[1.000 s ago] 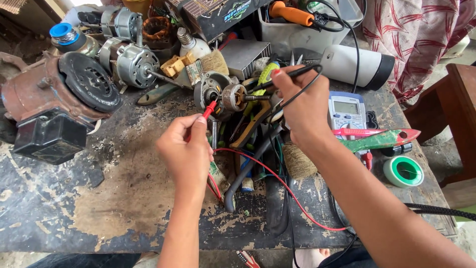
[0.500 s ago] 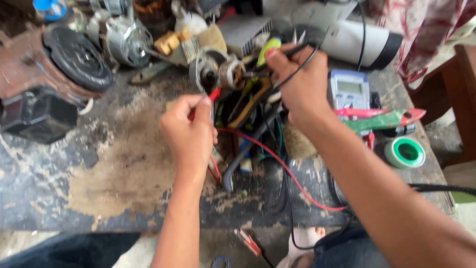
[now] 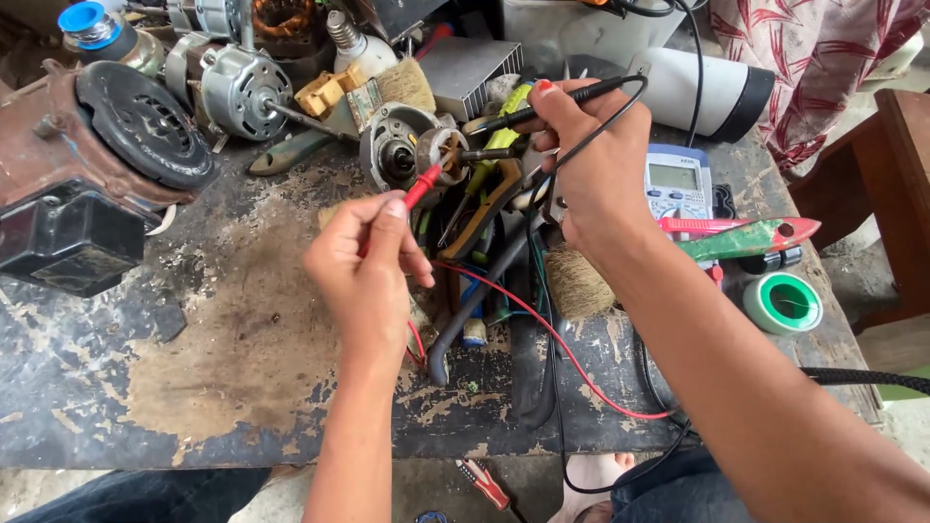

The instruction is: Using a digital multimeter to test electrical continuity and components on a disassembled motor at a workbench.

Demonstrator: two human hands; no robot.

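The left hand point(image 3: 366, 263) pinches a red test probe point(image 3: 422, 186), the right hand point(image 3: 591, 160) a black test probe point(image 3: 542, 105) — both tips at the small motor point(image 3: 402, 150) near the workbench's point(image 3: 223, 358) far edge — multimeter point(image 3: 676, 182) beside.

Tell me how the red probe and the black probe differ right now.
The red probe sits in the left hand, its tip at the small motor; the black probe is in the right hand, lying nearly level and higher up. The red probe trails a red wire, the black probe a black one. Both are slim and pinched in fingers.
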